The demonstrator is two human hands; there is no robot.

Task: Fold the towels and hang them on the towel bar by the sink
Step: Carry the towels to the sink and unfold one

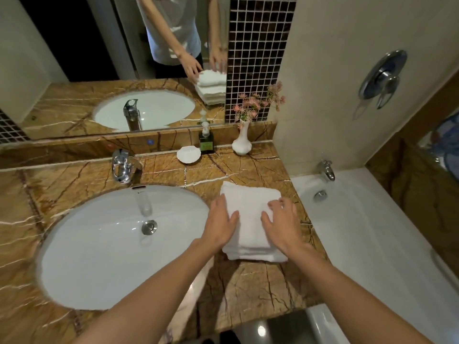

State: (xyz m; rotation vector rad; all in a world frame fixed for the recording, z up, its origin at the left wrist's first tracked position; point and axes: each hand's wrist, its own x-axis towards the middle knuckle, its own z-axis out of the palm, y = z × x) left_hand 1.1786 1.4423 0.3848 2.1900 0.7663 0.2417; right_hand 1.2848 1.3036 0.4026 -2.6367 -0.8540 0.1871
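Observation:
A stack of folded white towels (250,202) lies on the brown marble counter (248,286), to the right of the sink. My left hand (221,223) rests flat on the stack's left side with fingers straight. On the right side my right hand (282,224) presses the top towel, its fingers spread and slightly bent. Neither hand grips the cloth. No towel bar is in view.
The oval white sink (99,256) with a chrome tap (121,167) fills the left. A shell dish (188,154), soap bottle (206,142) and flower vase (242,142) stand along the mirror. The bathtub (372,239) drops off right of the counter.

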